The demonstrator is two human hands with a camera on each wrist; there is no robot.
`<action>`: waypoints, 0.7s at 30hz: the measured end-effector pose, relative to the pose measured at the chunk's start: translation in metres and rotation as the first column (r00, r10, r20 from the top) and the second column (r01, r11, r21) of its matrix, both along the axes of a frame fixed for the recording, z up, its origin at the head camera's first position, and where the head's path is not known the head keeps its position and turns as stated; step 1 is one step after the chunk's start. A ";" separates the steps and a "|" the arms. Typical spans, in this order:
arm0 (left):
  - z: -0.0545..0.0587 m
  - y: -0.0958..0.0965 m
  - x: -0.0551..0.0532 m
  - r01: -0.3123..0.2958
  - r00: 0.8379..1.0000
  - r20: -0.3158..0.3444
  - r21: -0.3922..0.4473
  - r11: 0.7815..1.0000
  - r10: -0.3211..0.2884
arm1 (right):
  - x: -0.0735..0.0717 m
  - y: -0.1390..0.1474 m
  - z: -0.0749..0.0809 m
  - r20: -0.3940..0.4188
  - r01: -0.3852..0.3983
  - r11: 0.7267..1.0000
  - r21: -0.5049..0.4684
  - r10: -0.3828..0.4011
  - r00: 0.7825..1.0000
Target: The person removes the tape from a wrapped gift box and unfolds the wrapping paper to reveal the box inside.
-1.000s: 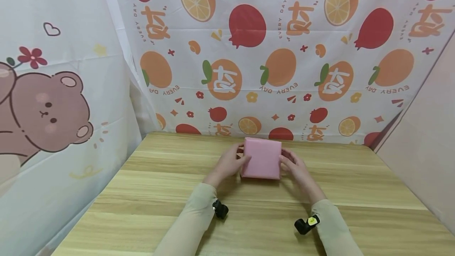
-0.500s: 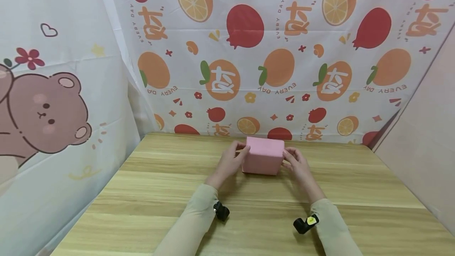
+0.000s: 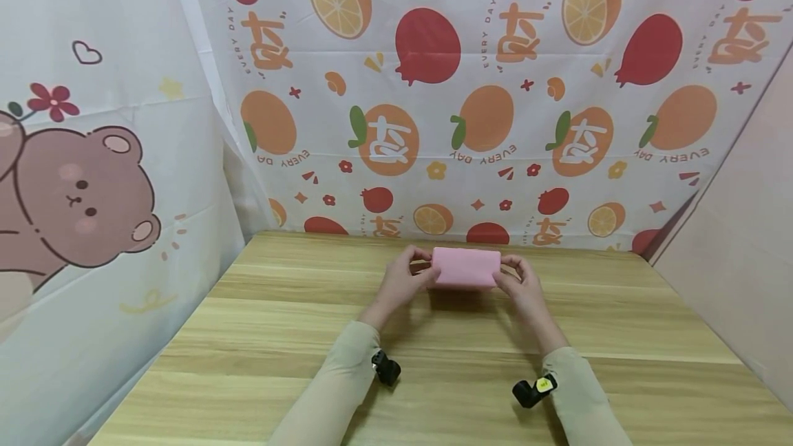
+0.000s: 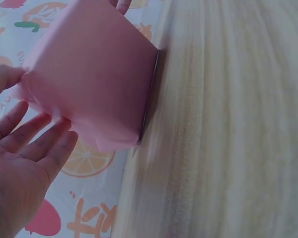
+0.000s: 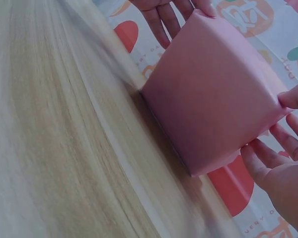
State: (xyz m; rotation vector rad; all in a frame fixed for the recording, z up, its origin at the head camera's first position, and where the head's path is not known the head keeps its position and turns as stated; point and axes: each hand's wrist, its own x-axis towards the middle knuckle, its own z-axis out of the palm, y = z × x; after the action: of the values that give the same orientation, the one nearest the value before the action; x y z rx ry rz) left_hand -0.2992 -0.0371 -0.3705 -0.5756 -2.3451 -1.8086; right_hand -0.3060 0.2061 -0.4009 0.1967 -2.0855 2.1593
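Note:
A pink paper-wrapped box is between both hands near the back of the table. My left hand holds its left end, with the thumb at the near edge and the fingers along the side. At the opposite end, my right hand holds it the same way. In the left wrist view, fingertips of the left hand touch the folded end of the wrapping. The right wrist view has the right hand's thumb on a corner of the box. Its lower edge sits close over the tabletop, with a dark line beneath.
The wood-grain table reaches back to a white curtain printed with fruit. A bear-print curtain hangs at the left, and a plain pale wall stands at the right. Small black cameras are strapped to both sleeves.
The box has turned between the hands: its broad square face has swung down and away from the head view, and a narrower face now shows on top. Both hands have stayed at its ends.

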 end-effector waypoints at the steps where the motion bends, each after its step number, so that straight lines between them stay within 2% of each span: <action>1: -0.002 0.000 -0.002 0.008 1.000 -0.003 0.008 1.000 -0.008 | 0.000 0.000 0.000 0.002 -0.004 1.000 0.008 0.004 1.000; 4: -0.010 0.000 -0.010 0.021 1.000 0.002 0.026 0.999 -0.021 | 0.000 0.002 0.000 0.013 -0.008 0.999 0.031 0.007 1.000; 10: -0.032 -0.001 -0.027 -0.014 1.000 0.017 -0.003 1.000 0.014 | -0.001 0.006 -0.005 0.027 -0.023 0.998 0.056 0.021 0.999; 16: -0.035 -0.001 -0.029 -0.079 0.997 -0.026 -0.018 0.997 0.078 | -0.001 0.007 -0.005 0.023 -0.037 0.997 0.071 0.036 0.999; 21: -0.031 -0.002 -0.026 -0.100 0.995 -0.012 -0.039 0.994 0.100 | -0.002 0.008 -0.004 0.009 -0.064 0.997 0.036 0.064 0.998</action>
State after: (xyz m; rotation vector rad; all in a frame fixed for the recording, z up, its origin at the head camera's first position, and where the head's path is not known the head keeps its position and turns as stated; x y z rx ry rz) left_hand -0.3252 -0.0387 -0.4017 -0.4621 -2.3632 -1.7164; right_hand -0.3078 0.2138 -0.4049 0.2623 -2.1531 2.1621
